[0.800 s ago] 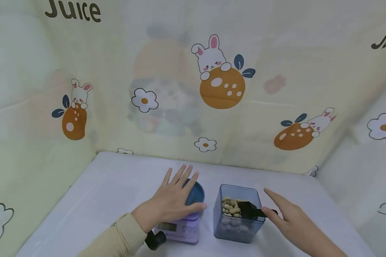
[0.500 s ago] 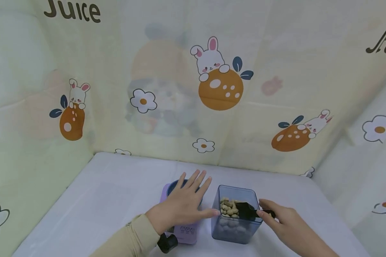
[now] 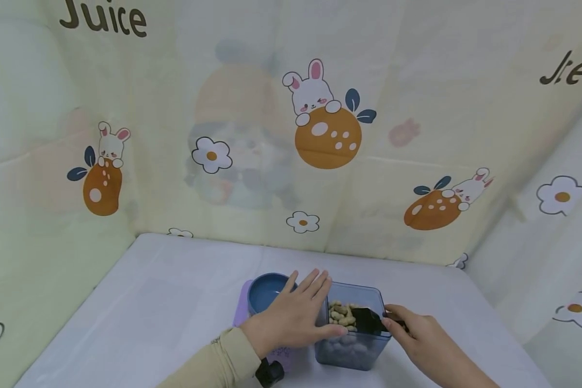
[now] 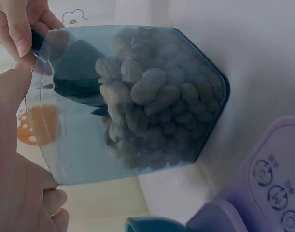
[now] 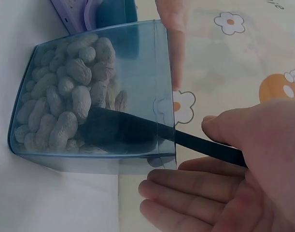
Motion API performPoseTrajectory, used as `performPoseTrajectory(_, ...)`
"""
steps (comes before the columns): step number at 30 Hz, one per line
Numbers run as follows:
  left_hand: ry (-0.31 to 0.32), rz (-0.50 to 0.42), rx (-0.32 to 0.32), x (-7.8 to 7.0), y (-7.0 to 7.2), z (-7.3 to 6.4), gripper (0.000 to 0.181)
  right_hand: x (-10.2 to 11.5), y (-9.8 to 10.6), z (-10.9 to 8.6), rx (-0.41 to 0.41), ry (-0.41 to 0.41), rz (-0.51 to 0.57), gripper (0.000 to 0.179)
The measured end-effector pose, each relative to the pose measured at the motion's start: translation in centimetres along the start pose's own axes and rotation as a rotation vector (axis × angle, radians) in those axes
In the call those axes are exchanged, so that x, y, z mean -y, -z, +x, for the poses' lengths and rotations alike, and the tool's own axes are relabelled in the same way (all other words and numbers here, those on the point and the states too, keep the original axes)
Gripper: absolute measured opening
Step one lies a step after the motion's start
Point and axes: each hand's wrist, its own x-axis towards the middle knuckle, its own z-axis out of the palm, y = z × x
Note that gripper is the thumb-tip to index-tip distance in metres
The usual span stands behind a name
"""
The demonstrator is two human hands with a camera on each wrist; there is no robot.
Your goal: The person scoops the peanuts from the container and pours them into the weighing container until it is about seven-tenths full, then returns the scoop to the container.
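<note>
A clear blue square container (image 3: 351,353) holds peanuts in their shells (image 3: 340,315). A black scoop (image 5: 123,130) leans inside it, its blade end in the peanuts and its handle out over the right side. My right hand (image 3: 422,337) has the handle between thumb and fingers, just outside the rim. My left hand (image 3: 296,315) is spread at the container's left side, with the thumb over the near rim and the fingers at the far left corner. In the left wrist view, the left hand (image 4: 14,140) lies along the container's mouth, holding nothing.
Left of the container, a blue bowl (image 3: 267,293) sits on a purple kitchen scale (image 3: 241,304), partly hidden by the left hand. A black device (image 3: 270,372) is on the left wrist. The white table (image 3: 174,302) meets a printed cloth backdrop (image 3: 252,231) behind and at the sides.
My left hand has moved right, from over the bowl and scale to the container's left rim. My right hand has closed in round the scoop's handle. The scoop and container stay in place.
</note>
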Motion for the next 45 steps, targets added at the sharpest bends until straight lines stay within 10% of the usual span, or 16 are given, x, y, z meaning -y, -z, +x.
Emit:
performPoseTrajectory(22, 0.073, 0.083, -0.050, -1.5, -0.9, 1.2, 0.104, -0.1, 0.2, -0.1, -0.036, 0.159, -0.202, 0.036)
performPoseTrajectory(45, 0.067, 0.105, 0.001, -1.6, -0.1, 1.1, 0.100, 0.5, 2.1, -0.9, -0.059, 0.297, -0.185, 0.030)
